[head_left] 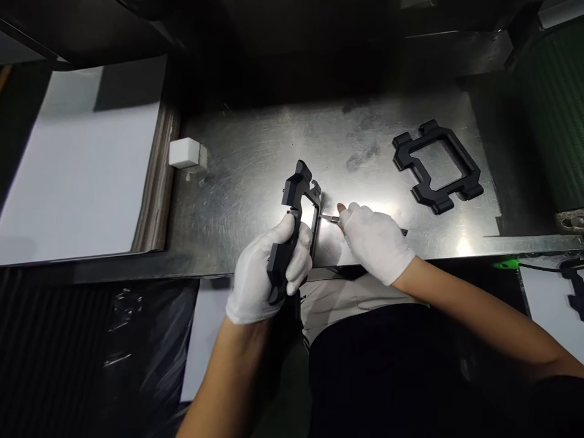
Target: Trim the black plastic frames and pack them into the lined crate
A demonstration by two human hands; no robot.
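My left hand (267,264), in a white glove, is closed around a black plastic frame (294,225), which it holds tilted on edge above the metal bench. In my gloved right hand (376,240) is a slim craft knife (331,219); its thin metal tip points left and meets or nearly meets the frame's inner right side. The knife's dark rear end pokes out behind the hand. A bare fingertip shows at the front of the right glove. A second black frame (426,182), of similar shape, lies flat on the bench to the right.
A tall stack of white sheets (86,176) stands at the left. Beside it sits a small white block (185,153). The metal bench (255,140) has its front edge near my body. A green ribbed surface (554,115) rises at the far right, with a green-tipped cable (508,264) below.
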